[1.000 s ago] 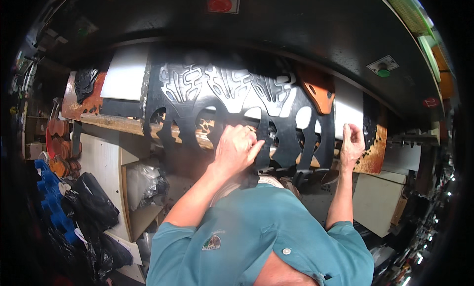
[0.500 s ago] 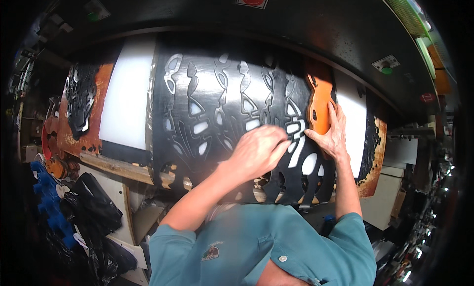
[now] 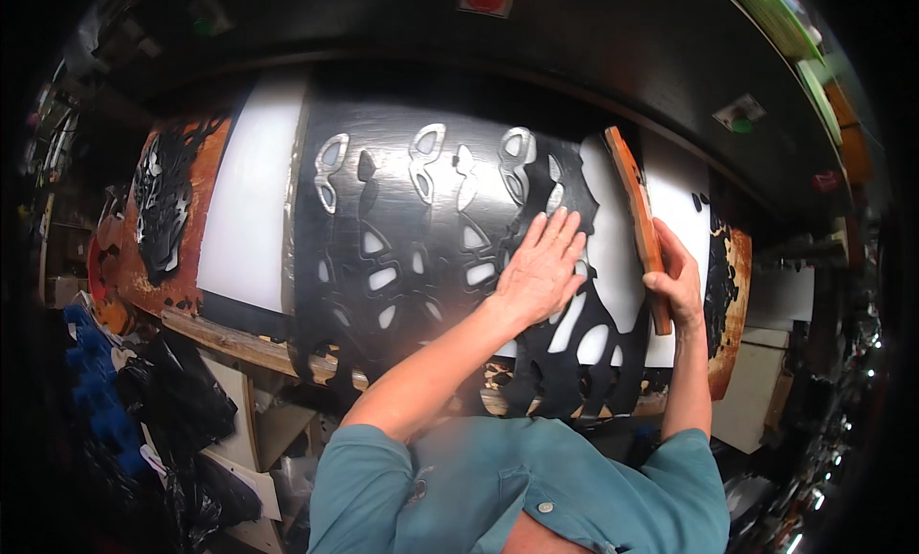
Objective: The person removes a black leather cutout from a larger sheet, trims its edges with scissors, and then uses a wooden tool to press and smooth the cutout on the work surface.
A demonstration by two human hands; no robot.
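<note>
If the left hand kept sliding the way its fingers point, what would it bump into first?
Probably the upper edge of the black cut-out sheet it lies flat on; the left hand points up and slightly right, toward the dark machine overhang beyond.

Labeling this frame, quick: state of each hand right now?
Left hand: open, flat on the black cut-out sheet.
Right hand: closed, gripping the orange board on edge.

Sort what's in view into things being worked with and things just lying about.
In use:
left hand, flat on the black cut-out sheet
right hand, grip on the orange board
white surface beneath the sheet

Lying about:
black bags
blue items
worn brown panel
</note>
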